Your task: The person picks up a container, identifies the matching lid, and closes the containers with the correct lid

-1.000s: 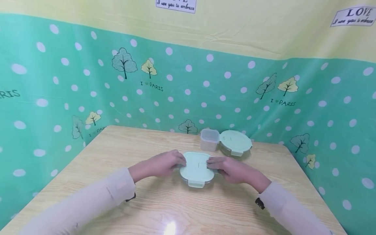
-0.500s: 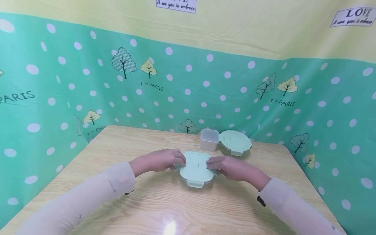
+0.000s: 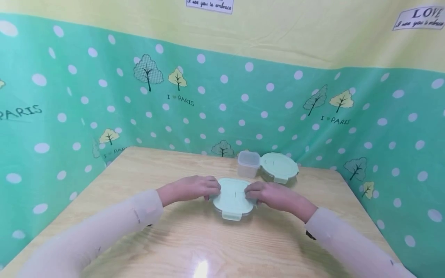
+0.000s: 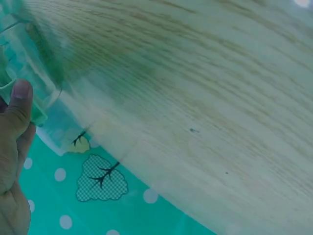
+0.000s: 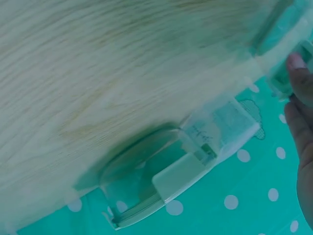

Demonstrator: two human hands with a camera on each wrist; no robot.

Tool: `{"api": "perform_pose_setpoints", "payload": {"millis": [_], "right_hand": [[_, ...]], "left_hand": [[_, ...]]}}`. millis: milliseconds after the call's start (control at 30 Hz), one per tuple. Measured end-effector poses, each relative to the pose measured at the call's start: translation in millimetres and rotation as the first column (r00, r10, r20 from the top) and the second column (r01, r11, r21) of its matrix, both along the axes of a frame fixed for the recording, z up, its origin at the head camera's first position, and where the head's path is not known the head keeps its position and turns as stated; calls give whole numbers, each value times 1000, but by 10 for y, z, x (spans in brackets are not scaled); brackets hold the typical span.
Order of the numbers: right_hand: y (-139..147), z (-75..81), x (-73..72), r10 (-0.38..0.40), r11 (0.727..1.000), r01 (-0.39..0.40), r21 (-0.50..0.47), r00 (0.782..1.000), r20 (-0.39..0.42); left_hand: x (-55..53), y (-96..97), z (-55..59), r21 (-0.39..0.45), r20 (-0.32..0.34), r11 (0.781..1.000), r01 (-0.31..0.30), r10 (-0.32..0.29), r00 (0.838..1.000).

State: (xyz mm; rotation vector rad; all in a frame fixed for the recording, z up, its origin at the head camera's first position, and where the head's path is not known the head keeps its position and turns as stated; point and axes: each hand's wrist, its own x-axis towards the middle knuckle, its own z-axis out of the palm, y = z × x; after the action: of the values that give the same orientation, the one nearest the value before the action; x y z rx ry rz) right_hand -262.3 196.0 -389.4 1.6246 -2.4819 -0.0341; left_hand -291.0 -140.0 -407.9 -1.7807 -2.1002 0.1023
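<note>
A food container (image 3: 233, 196) with a pale green lid and clear body sits on the table, its front clip (image 3: 231, 215) toward me. My left hand (image 3: 198, 187) grips its left side, fingertips on the lid's edge. In the left wrist view the left thumb (image 4: 20, 98) lies against a green side clip (image 4: 38, 115). Opposite, my right hand (image 3: 272, 195) holds the right side, fingers bent over the lid. The right wrist view shows the right thumb (image 5: 296, 63) on another side clip (image 5: 281, 81). Both clips are partly hidden by the hands.
Behind the container stand a small translucent square tub (image 3: 248, 164) and a larger oval food container (image 3: 279, 166) with a green lid, side by side. The wooden table (image 3: 156, 239) ends at a green dotted curtain (image 3: 194, 116).
Both hands stay at the container's sides. The left thumb and fingers have shifted slightly at the left clip, and the left forearm has risen a little. The container stays in place.
</note>
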Motion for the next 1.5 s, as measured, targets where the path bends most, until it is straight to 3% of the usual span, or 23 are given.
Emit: {"api": "perform_pose_setpoints", "payload": {"millis": [233,667,833,1000,1133,1267,1500], "right_hand": [[25,-23,-57,33,999,-32,14,998,-58],[45,-107,-60,91,996,-86,36,980,-177],[54,-137,-71,89,996,-88,15,980,-176],[32,-136,-56,91,996,-90,16,982,-165],[32,-118,-41,72,997,-69,26,986,-154],[27,-114,-33,60,998,-56,32,986,-155],[66,-129,48,41,999,-38,18,982,-186]], "left_hand": [[-39,-2,-11,31,-4,999,23,-22,1000],[-103,65,-124,-10,-136,997,81,-82,987],[-118,69,-161,0,-207,995,96,-94,974],[-114,49,-199,13,-230,994,111,-105,968],[-90,29,-201,33,-247,995,94,-83,965],[-69,7,-212,51,-218,996,77,-64,974],[23,15,-173,2,-205,1000,19,-18,979]]}}
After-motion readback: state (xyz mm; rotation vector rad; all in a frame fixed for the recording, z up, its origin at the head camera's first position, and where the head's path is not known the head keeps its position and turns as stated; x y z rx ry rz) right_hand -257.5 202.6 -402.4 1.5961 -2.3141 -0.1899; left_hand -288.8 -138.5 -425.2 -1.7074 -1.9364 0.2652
